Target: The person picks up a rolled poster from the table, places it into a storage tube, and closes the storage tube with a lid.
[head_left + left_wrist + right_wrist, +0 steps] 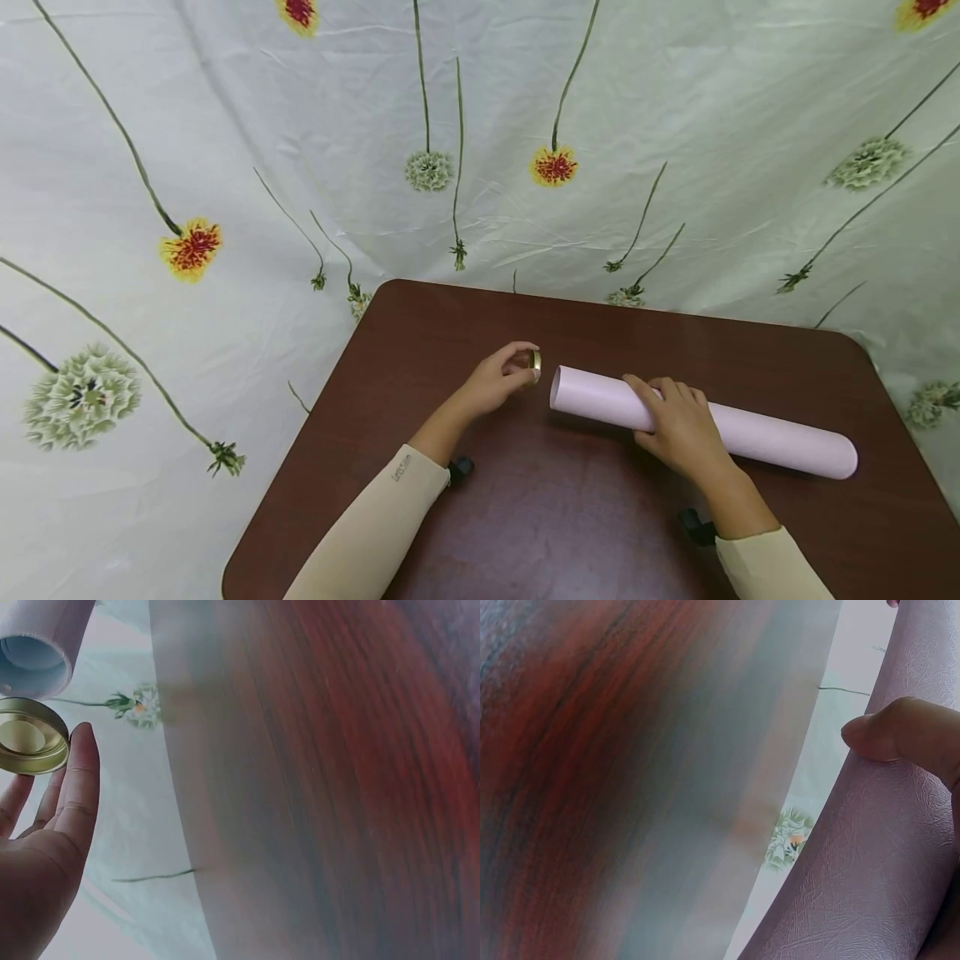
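A long pale pink tube (772, 435) lies slantwise above the right half of the table, its hollow end facing left. My right hand (678, 425) grips it around the middle from above; in the right wrist view the thumb (900, 731) presses on its creased, leathery surface. My left hand (498, 379) pinches a small round gold lid (536, 364) by its edge, just left of the tube's open end. The left wrist view shows the hollow side of the lid (30, 739) and, close behind it, the white inside of the tube (34, 667).
Beneath both hands is a dark reddish-brown table (480, 500) with rounded corners. A white cloth with printed flowers (360, 125) hangs behind it and along its left side. Dark straps (697, 527) sit under the wrists beside the cream sleeves (375, 529).
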`<state>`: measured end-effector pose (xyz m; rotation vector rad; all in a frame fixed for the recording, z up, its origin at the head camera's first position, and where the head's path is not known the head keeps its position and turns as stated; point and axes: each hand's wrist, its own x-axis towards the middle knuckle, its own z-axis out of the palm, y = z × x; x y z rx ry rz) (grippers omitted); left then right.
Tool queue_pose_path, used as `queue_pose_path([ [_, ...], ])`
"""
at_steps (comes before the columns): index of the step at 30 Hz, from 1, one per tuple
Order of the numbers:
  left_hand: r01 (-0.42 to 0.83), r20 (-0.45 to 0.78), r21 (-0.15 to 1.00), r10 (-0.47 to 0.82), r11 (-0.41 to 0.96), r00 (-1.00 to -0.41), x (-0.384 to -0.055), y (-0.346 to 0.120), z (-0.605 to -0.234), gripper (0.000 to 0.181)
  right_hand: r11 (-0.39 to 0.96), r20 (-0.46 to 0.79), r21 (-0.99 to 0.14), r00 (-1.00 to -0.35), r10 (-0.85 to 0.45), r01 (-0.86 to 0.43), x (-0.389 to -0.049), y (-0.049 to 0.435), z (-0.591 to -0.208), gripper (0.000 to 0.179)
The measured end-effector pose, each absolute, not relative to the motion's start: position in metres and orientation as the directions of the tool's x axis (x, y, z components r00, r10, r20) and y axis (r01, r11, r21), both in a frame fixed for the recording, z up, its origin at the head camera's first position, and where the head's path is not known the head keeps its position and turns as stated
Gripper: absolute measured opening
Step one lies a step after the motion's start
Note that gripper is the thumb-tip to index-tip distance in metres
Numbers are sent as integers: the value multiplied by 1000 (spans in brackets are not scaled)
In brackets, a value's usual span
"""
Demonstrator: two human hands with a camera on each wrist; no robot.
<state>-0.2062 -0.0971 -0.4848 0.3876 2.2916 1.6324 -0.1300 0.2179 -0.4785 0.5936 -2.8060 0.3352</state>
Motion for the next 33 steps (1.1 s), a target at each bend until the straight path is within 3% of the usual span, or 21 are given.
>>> queue_pose_path([
  [33,51,-95,958,479,283,-873,-184,-78,-479,48,880,310,-215,-884,-350,-424,-128,217,-479,86],
])
